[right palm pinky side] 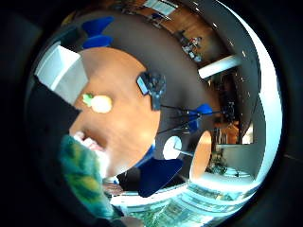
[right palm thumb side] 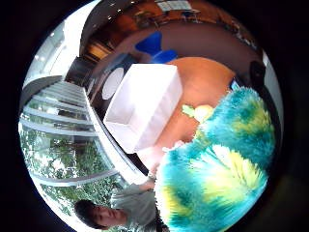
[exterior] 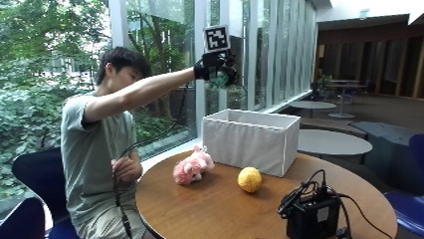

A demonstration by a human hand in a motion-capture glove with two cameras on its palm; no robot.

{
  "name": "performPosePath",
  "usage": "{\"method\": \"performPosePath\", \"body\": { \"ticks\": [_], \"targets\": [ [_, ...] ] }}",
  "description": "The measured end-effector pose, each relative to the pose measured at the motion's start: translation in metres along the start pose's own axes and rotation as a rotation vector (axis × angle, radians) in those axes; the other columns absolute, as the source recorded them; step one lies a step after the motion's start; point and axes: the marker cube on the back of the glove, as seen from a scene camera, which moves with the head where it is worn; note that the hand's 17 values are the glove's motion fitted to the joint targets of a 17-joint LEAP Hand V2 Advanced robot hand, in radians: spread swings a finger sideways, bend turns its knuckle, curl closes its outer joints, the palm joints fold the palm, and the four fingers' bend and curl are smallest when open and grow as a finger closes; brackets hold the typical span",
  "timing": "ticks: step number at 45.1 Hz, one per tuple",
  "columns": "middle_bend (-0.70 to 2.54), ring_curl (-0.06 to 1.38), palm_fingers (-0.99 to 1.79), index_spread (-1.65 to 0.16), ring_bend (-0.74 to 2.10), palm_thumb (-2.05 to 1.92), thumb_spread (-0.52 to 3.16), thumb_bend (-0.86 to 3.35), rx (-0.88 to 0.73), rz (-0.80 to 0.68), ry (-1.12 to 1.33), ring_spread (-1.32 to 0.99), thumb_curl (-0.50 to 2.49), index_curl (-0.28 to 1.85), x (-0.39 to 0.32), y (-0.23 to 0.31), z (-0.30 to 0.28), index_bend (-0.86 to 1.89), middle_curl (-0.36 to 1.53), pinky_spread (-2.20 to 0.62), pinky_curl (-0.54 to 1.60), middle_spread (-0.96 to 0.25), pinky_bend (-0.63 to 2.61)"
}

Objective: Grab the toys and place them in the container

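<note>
Outside view | hand (exterior: pixel 215 69) grips teal toy (right palm thumb side: pixel 222 164) above container (exterior: pixel 250 139)

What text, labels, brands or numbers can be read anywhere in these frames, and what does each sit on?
There is no readable text.
White container: plain fabric walls, no label showing.
Black device on the table: no brand legible.
Green-yellow plush toy gripped in the gloved right hand, pink plush toy, yellow toy: no tags visible.
</note>
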Motion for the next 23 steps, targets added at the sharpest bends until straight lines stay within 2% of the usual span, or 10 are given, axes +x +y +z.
{"method": "performPosePath", "body": {
  "ticks": [4,8,10,13,15,19,23],
  "targets": [
    [1.27,0.75,1.01,-0.33,1.53,0.62,0.51,0.06,0.020,0.049,-0.203,-0.39,0.83,0.62,-0.064,-0.026,-0.020,0.92,0.92,-0.43,0.62,-0.23,0.99],
    [1.28,0.76,0.99,-0.32,1.54,0.62,0.48,0.05,0.030,0.052,-0.126,-0.38,0.85,0.66,-0.091,-0.049,-0.015,0.93,0.93,-0.43,0.63,-0.22,1.00],
    [1.29,0.76,0.98,-0.32,1.55,0.61,0.47,0.05,0.028,-0.042,-0.023,-0.38,0.86,0.68,-0.083,-0.054,-0.006,0.93,0.94,-0.43,0.64,-0.22,1.00],
    [1.30,0.77,0.97,-0.31,1.55,0.62,0.45,0.04,0.015,-0.273,0.147,-0.38,0.89,0.71,-0.043,-0.054,0.009,0.93,0.94,-0.42,0.64,-0.21,1.01],
    [1.30,0.77,0.96,-0.31,1.55,0.62,0.45,0.04,0.006,-0.328,0.188,-0.38,0.90,0.73,-0.046,-0.059,0.019,0.93,0.94,-0.43,0.65,-0.21,1.02],
    [1.32,0.77,0.95,-0.31,1.57,0.62,0.43,0.03,0.001,-0.256,0.079,-0.37,0.92,0.77,-0.148,-0.079,0.036,0.93,0.95,-0.43,0.66,-0.20,1.03],
    [1.32,0.78,0.94,-0.31,1.58,0.62,0.42,0.02,0.014,-0.130,0.050,-0.37,0.94,0.81,-0.186,-0.096,0.057,0.92,0.95,-0.43,0.67,-0.20,1.03]
  ]
}}
